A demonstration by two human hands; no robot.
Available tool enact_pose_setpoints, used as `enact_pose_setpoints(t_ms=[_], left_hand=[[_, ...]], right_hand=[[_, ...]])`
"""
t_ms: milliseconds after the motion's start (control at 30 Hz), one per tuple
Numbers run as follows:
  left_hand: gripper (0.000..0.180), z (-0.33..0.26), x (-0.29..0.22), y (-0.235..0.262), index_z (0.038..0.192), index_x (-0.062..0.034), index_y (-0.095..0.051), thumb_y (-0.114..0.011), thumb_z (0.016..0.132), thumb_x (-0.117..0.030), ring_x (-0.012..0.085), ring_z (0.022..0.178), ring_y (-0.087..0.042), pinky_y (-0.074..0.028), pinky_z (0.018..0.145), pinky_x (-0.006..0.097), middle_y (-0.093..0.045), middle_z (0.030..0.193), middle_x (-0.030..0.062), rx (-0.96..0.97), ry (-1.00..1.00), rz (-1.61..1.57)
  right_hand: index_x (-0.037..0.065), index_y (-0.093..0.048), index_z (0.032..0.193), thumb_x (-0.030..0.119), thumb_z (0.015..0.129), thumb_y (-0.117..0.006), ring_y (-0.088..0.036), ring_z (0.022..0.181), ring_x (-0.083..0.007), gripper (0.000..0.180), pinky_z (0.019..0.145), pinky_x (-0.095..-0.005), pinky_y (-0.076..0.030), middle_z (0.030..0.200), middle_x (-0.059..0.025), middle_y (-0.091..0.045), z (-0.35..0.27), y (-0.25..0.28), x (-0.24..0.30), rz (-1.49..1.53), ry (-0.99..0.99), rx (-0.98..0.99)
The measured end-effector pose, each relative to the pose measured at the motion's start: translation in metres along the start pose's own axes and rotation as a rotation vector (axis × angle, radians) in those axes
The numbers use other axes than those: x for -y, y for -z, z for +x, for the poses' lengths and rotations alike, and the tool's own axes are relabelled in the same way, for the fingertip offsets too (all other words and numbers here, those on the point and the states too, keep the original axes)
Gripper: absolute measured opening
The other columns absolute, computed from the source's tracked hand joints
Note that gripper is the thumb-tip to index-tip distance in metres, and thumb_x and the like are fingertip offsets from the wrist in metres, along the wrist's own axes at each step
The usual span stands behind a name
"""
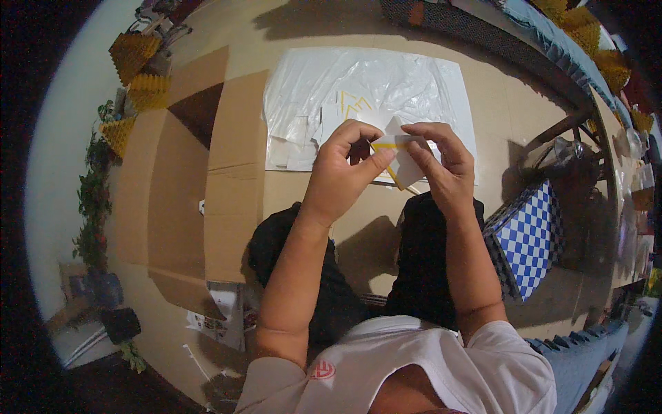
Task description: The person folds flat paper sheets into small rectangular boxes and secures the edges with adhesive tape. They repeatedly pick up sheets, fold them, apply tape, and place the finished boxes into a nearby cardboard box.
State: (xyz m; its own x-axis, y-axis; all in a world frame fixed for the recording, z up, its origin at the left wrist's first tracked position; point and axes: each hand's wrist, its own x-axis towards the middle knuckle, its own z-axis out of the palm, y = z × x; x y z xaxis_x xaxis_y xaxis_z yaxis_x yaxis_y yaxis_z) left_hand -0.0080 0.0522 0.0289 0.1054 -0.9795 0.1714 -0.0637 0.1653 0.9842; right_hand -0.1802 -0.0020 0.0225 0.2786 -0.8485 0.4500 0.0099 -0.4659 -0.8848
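Between my hands is a small folded piece of white card (408, 168) with a yellow stripe along its edges. My left hand (347, 157) pinches its left side between thumb and fingers. On the other side, my right hand (445, 157) grips its upper right part, thumb in front and fingers behind. Just beyond them lies a white sheet (441, 76) covered with clear, wrinkled plastic. Several flat white pieces with yellow edging (353, 103) rest on that sheet, partly hidden by my left hand.
A large open cardboard box (238, 148) stands at the left. Right of my knee is a blue-and-white checkered box (527, 241). A leafy plant (93, 186) stands by the left wall, and golden honeycomb-like paper pieces (134, 58) hang above it. A table (610, 179) borders the right.
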Motion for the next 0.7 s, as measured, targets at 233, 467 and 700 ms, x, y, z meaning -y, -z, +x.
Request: enact_pose_setpoints(t_ms=[233,467,700], left_hand=[[0.019,0.001,0.004,-0.003,0.096,-0.0018,-0.058,-0.071,0.083,-0.008,0.0086,0.08,-0.058,-0.053,0.069,0.024,-0.06,0.088,0.0024,0.052,0.154,-0.099],[0.019,0.002,0.014,0.003,0.099,0.0002,-0.058,-0.069,0.085,-0.008,0.0103,0.084,-0.059,-0.054,0.072,0.027,-0.061,0.091,0.0039,0.044,0.185,-0.105],[0.028,0.003,0.015,-0.012,0.11,-0.0012,-0.053,-0.067,0.086,-0.004,0.0096,0.082,-0.056,-0.051,0.067,0.024,-0.06,0.097,0.0059,0.048,0.166,-0.192]], right_hand=[[0.008,-0.069,0.098,0.008,0.08,-0.07,-0.053,0.09,-0.0207,0.018,0.084,-0.0323,-0.042,0.092,-0.0046,-0.065,0.002,0.006,-0.005,-0.227,0.131,0.07],[0.007,-0.066,0.104,0.011,0.079,-0.072,-0.053,0.093,-0.0235,0.026,0.084,-0.0335,-0.043,0.097,-0.0055,-0.064,-0.001,0.012,0.005,-0.259,0.081,0.222],[0.005,-0.062,0.112,0.014,0.08,-0.071,-0.052,0.097,-0.0227,0.034,0.089,-0.0335,-0.043,0.105,-0.008,-0.061,-0.004,0.025,0.004,-0.244,0.014,0.226]])
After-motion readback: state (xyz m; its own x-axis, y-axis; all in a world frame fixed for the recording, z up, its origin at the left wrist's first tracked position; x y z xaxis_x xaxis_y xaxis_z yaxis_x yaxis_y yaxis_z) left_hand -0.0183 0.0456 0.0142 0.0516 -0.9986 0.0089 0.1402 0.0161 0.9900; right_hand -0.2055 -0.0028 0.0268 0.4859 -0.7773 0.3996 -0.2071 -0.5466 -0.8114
